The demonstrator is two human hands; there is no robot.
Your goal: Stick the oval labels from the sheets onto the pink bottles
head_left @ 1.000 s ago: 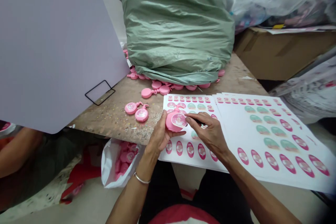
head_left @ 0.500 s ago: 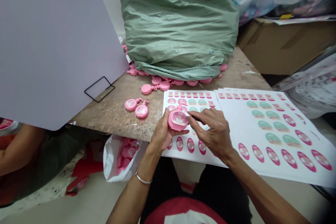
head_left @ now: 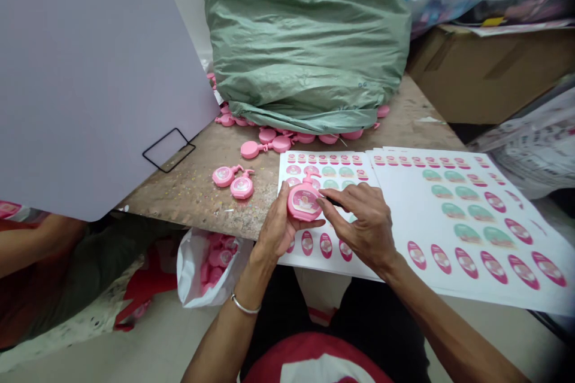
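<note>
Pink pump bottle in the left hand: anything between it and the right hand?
Nothing visible. The pink pump bottle rests in the left hand, and the right hand reaches it directly, its fingertips at the bottle's edge.

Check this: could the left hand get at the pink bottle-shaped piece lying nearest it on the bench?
Probably yes: the piece lies close by, with nothing between on the bench top. But the left hand holds another pink piece, so it would likely need freeing first.
</note>
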